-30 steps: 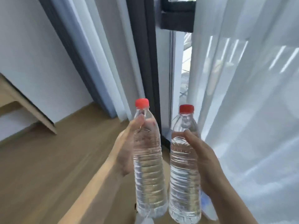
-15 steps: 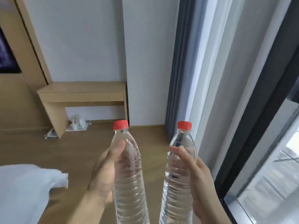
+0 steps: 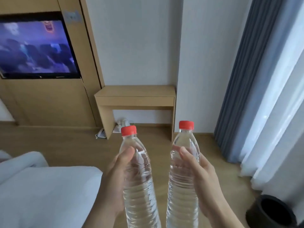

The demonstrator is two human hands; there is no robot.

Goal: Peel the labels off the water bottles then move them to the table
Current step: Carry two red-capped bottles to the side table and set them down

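I hold two clear water bottles with red caps, upright and side by side, in front of me. My left hand [image 3: 113,181] grips the left bottle [image 3: 139,195] around its middle. My right hand [image 3: 204,183] grips the right bottle [image 3: 182,191] the same way. Neither bottle shows a label. A light wooden table [image 3: 134,96] stands against the far wall, straight ahead beyond the bottles.
A white bed [image 3: 41,191] fills the lower left. A lit TV [image 3: 36,46] hangs on a wooden panel at left. Grey and white curtains [image 3: 256,79] hang at right, and a black bin [image 3: 271,213] stands at lower right. Small items [image 3: 121,124] lie under the table.
My view has swung left from the window and curtains to the room, bringing the table, TV and bed into sight. Both hands kept the bottles upright throughout.
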